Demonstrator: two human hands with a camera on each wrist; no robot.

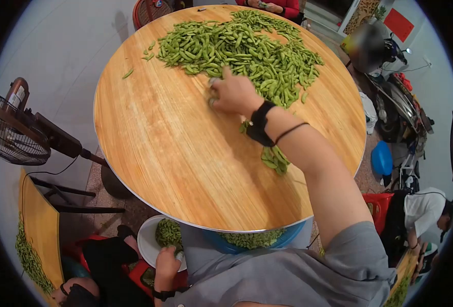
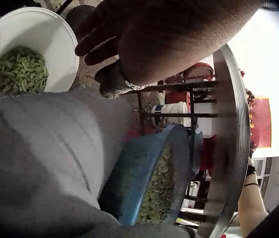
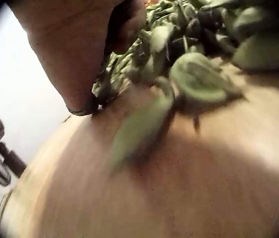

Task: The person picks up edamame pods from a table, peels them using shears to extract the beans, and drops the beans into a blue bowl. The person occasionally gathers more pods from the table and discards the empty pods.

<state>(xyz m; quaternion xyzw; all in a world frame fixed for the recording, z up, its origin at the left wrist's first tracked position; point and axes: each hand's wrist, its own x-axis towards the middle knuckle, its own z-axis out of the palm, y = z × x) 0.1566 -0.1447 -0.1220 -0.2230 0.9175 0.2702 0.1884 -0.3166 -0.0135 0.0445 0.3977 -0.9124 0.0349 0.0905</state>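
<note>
My right hand reaches over the round wooden table to the near edge of a large heap of green soybean pods. In the right wrist view its fingers point down to the tabletop, beside loose, blurred pods. More pods lie on the wood below my wrist. My left hand is low beside a white bucket with green pods or hulls in the bottom. Its fingers are extended with nothing between them, and a grey covering wraps one digit.
A blue basin of shelled green beans stands under the table's near edge. To the left are a brown fan and a second table with pods. People sit across the table, at lower left and at right. A few stray pods lie left of the heap.
</note>
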